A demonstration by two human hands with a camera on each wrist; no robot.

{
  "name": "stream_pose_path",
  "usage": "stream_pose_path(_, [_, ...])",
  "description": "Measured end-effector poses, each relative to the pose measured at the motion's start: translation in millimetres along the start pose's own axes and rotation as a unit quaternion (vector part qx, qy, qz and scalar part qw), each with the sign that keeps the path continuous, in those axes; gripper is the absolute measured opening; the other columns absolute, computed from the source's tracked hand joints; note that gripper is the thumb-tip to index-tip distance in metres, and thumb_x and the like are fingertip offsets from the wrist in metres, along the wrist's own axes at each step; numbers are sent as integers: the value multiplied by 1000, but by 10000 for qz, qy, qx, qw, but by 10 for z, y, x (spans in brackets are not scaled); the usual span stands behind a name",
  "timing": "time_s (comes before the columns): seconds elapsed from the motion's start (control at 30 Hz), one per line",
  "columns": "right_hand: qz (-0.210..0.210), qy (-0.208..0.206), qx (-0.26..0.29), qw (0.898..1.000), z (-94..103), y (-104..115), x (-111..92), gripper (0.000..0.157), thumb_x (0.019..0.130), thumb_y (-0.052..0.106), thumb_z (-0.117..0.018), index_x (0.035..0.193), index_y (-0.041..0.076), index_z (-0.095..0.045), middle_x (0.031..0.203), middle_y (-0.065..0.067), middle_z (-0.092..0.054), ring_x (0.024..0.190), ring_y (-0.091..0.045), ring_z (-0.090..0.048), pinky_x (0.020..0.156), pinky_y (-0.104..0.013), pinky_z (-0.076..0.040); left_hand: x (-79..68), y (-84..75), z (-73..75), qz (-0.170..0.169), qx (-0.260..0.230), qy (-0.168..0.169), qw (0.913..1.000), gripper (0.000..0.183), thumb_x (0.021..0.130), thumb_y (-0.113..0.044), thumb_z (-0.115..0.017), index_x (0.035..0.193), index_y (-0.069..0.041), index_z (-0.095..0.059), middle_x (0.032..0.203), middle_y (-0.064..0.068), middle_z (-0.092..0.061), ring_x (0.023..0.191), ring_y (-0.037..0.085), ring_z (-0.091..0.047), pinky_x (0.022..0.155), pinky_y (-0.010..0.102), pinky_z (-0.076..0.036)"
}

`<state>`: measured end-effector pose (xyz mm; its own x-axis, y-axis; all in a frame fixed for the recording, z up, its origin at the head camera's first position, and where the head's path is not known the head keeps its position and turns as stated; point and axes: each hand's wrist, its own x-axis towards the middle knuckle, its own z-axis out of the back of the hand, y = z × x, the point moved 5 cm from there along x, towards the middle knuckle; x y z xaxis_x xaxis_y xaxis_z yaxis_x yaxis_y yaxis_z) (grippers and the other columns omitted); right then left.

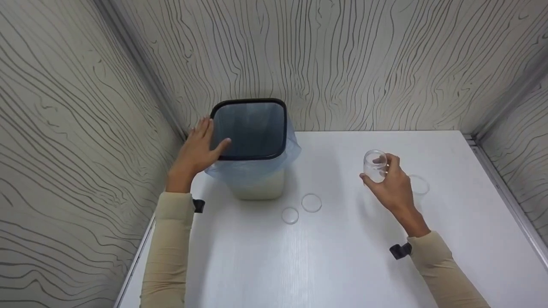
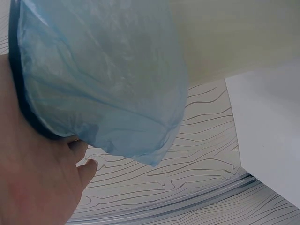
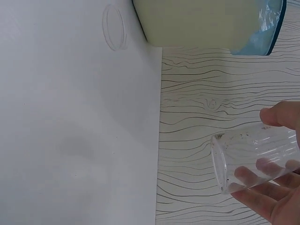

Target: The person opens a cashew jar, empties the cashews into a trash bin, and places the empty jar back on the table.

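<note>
A pale bin (image 1: 259, 186) with a black rim and a blue liner bag (image 2: 108, 89) folded over its edge stands at the left of the white table. My left hand (image 1: 195, 147) rests on the bin's left rim, fingers extended and thumb over the opening. Over the table's right side, my right hand (image 1: 393, 186) grips a clear plastic jar (image 1: 374, 164) between thumb and fingers. Through the jar's wall in the right wrist view, the fingers (image 3: 253, 199) show; small specks mark the clear jar (image 3: 248, 154).
Two clear round pieces, a larger one (image 1: 311, 202) and a smaller one (image 1: 290, 215), lie on the white table (image 1: 291, 265) in front of the bin. Another clear round object (image 1: 419, 184) sits just right of my right hand. Wood-patterned walls (image 1: 325, 64) enclose the back and sides.
</note>
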<state>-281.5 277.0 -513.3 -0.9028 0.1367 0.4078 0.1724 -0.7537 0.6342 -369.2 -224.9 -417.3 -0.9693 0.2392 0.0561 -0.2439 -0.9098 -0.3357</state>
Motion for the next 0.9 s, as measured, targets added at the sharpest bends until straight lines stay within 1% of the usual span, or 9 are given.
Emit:
stream_pose_path(0.2, [6, 53, 81, 10000, -25, -39, -29, 72, 90, 16, -86, 142, -3, -40, 136, -35, -62, 126, -59, -63, 101, -71, -54, 13, 15, 6, -16, 12, -2, 10000, 96, 109, -68, -39, 171, -4, -5, 181, 16, 0, 169, 33, 2, 137, 54, -3])
stream_pose_path(0.47, [-246, 259, 48, 9994, -66, -93, -84, 74, 92, 20, -84, 145, -2, -37, 137, -35, -61, 128, -60, -60, 103, -69, -53, 18, 13, -2, -33, -16, 19, 10000, 95, 109, -66, -40, 171, -4, -3, 181, 15, 2, 169, 33, 3, 137, 53, -1])
stream_pose_path(0.73, [-367, 305, 131, 9988, -125, -157, -145, 74, 91, 21, -85, 143, 0, -37, 135, -32, -64, 126, -58, -63, 100, -66, -55, 14, 17, -10, 2, 14, -13, 10000, 95, 109, -66, -39, 171, -4, -4, 181, 16, 0, 168, 34, 1, 137, 53, -2])
stream_pose_path(0.9, [-480, 317, 90, 9983, -162, -208, -197, 74, 91, 20, -85, 143, 0, -36, 134, -35, -63, 122, -57, -64, 96, -65, -56, 16, 13, -18, 1, 37, -26, 10000, 95, 109, -66, -39, 171, -4, -4, 181, 16, 1, 168, 35, 1, 137, 53, -2])
